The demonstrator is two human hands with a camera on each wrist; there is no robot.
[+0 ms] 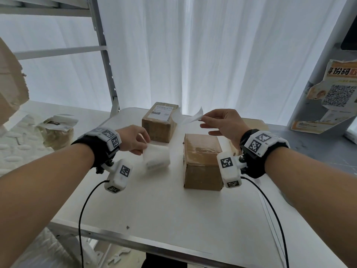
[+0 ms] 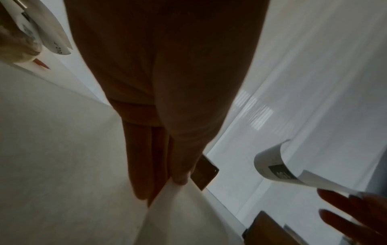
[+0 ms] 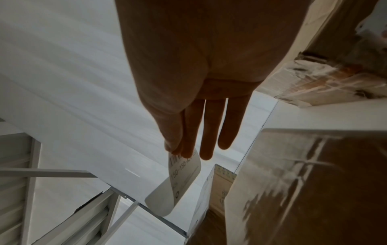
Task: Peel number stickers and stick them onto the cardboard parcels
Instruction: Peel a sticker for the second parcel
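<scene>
Left hand (image 1: 135, 139): above the white desk (image 1: 154, 209), fingers (image 2: 180, 175) curled on the white roll of sticker backing paper (image 1: 156, 157), pinching its upper edge.
Right hand (image 1: 222, 125): raised over the far side of the desk, thumb and forefinger pinching one end of a white rectangular number sticker (image 1: 193, 118); other fingers (image 3: 228, 126) straight and loose.
Number sticker: in the air, curling, between the two parcels and above them; barcode and "150-150" print legible in the right wrist view (image 3: 182, 175); touching no parcel.
Strip of backing: runs from the roll up toward the far parcel, blurred.
Near parcel: brown cardboard box with clear tape (image 1: 201, 161), on the desk under the right wrist, top bare of labels.
Far parcel: smaller brown cardboard box (image 1: 159, 125) with a printed white label on top, behind the roll.
Left of desk: crumpled bag with a label (image 1: 56, 130) on a patterned white surface.
Right edge: orange poster with a QR code (image 1: 328, 97).
</scene>
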